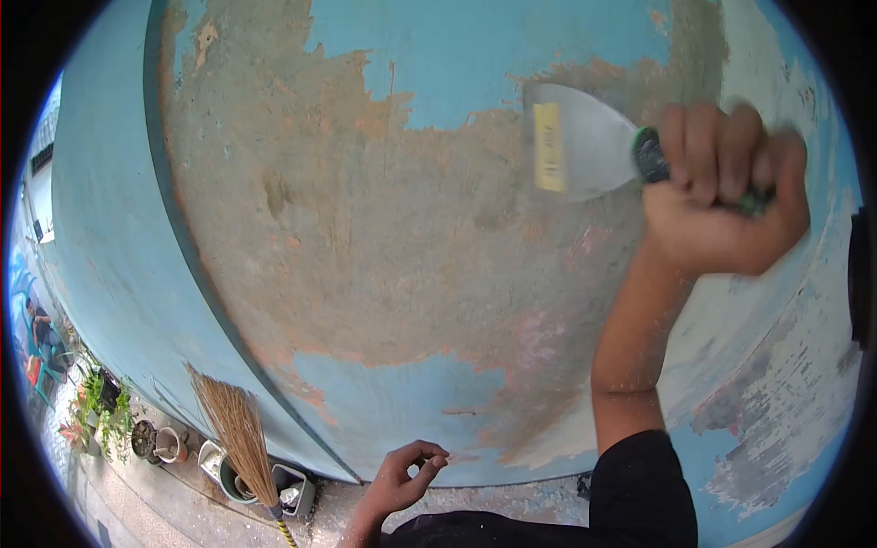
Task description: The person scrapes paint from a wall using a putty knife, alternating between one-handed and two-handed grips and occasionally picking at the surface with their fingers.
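My right hand [722,187] is raised at the upper right, its fingers wrapped round the dark green handle of a scraper [589,142]. The wide metal blade points left, carries a yellow label, and is slightly blurred over the wall [429,237]. Blue paint has come off much of this wall, baring rough grey-brown plaster with orange edges. Low at the centre, my left hand [406,475] is held in front of the wall's lower part, fingers curled and the thumb near the index fingertip, with a gap inside the curl. Nothing shows in it.
A straw broom [233,425] leans at the lower left beside a grey bin [297,489] and a green-rimmed bucket [228,475]. Potted plants [110,402] stand farther left. A person [41,324] sits at the far left edge. Paint flakes lie on the floor [512,500].
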`<state>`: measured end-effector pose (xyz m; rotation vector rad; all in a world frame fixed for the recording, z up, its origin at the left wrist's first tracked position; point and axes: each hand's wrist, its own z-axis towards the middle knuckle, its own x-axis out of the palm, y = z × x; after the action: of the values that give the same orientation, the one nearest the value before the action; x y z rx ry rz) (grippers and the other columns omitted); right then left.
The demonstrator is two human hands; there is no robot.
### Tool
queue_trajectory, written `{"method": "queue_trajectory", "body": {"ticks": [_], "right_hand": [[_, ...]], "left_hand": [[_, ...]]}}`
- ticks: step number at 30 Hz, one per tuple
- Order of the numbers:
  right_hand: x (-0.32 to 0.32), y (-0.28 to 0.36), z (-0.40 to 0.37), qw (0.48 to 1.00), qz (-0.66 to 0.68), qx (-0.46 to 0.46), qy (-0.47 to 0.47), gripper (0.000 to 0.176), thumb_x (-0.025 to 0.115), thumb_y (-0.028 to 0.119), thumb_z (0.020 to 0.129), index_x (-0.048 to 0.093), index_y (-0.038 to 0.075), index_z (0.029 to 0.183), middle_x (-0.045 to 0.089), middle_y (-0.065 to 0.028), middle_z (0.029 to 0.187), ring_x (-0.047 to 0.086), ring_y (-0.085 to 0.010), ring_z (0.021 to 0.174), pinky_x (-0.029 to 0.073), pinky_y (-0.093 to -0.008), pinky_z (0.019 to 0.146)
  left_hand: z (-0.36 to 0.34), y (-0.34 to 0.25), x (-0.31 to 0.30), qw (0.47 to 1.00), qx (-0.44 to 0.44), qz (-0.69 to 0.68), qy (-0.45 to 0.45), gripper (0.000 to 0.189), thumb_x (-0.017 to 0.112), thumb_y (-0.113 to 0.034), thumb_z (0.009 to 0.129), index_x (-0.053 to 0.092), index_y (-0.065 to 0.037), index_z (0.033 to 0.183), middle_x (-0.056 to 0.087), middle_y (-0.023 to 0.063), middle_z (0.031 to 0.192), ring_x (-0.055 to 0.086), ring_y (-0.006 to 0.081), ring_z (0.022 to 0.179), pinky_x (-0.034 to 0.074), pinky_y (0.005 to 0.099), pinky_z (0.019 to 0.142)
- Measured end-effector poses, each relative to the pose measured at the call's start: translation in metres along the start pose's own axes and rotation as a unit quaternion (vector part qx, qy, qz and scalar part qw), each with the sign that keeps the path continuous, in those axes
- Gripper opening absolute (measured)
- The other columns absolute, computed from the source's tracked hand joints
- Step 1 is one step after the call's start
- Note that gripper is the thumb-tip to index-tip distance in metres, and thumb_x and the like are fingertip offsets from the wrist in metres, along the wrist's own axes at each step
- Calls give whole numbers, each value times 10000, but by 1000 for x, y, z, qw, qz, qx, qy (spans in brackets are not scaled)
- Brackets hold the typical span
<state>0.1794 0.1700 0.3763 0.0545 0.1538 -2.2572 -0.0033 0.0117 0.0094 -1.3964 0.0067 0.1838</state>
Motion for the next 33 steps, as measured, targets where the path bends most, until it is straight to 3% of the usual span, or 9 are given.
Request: {"method": "queue_trajectory", "body": {"ticks": [5, 9, 14, 20, 23, 27, 30, 31, 33], "right_hand": [[-13, 50, 10, 992, 111, -31, 48, 274, 461, 255, 884, 370, 155, 645, 315, 11, 560, 275, -100, 457, 267, -272, 506], [2, -1, -3, 999, -11, 12, 32, 258, 415, 264, 893, 382, 155, 661, 336, 17, 553, 291, -99, 457, 268, -274, 515], [-18, 52, 11, 995, 89, -50, -14, 241, 475, 222, 866, 363, 166, 660, 309, 26, 552, 257, -90, 452, 246, -284, 503], [6, 10, 1, 1000, 3, 18, -20, 257, 514, 225, 846, 351, 185, 652, 302, 39, 558, 243, -93, 449, 244, -283, 493], [-26, 44, 9, 993, 85, -60, -47, 236, 374, 207, 906, 363, 150, 677, 329, 12, 542, 280, -118, 439, 264, -285, 450], [5, -27, -7, 997, 28, 48, -44, 278, 329, 224, 906, 356, 160, 637, 328, 6, 534, 276, -113, 429, 255, -272, 443], [2, -4, -2, 999, -29, 10, -34, 274, 337, 219, 893, 352, 159, 626, 330, 7, 531, 271, -112, 423, 252, -270, 436], [-12, 14, 7, 991, 133, -18, -16, 268, 356, 215, 885, 363, 159, 623, 334, 3, 531, 256, -111, 418, 246, -272, 433], [-15, 14, 3, 995, 2, -44, -92, 246, 401, 197, 861, 391, 169, 616, 349, 27, 536, 253, -92, 421, 253, -268, 450]], "left_hand": [[0, 1, 2, 1000, 7, -2, -1, 177, 618, -125, 953, 634, 35, 1026, 687, 97, 909, 658, 151, 889, 510, 295, 833], [-4, -1, 5, 1000, 3, -1, 8, 184, 622, -133, 952, 634, 36, 1024, 689, 100, 914, 658, 152, 890, 511, 299, 833], [-4, -4, 7, 1000, 11, 4, 10, 189, 621, -142, 952, 637, 34, 1018, 691, 96, 921, 652, 151, 889, 510, 309, 844], [-5, -7, 7, 1000, 26, -9, 6, 190, 630, -148, 947, 641, 27, 1020, 692, 87, 903, 643, 138, 881, 505, 298, 804], [-7, -8, 3, 1000, 19, 6, 5, 182, 625, -140, 948, 643, 28, 1016, 691, 88, 902, 643, 141, 877, 504, 297, 808], [-13, -4, 7, 1000, 8, -4, 3, 182, 623, -140, 948, 644, 30, 1011, 691, 93, 908, 649, 149, 886, 506, 300, 816], [-11, -8, 3, 1000, 17, -2, 2, 184, 623, -139, 947, 642, 32, 1012, 690, 95, 911, 652, 151, 891, 508, 301, 820], [-12, -8, 1, 1000, 9, -3, 0, 184, 624, -138, 946, 640, 33, 1013, 690, 95, 912, 653, 151, 892, 508, 302, 821], [-11, -5, -3, 1000, 12, -4, -14, 183, 623, -135, 946, 639, 33, 1015, 690, 96, 912, 652, 149, 889, 508, 301, 819]]}}
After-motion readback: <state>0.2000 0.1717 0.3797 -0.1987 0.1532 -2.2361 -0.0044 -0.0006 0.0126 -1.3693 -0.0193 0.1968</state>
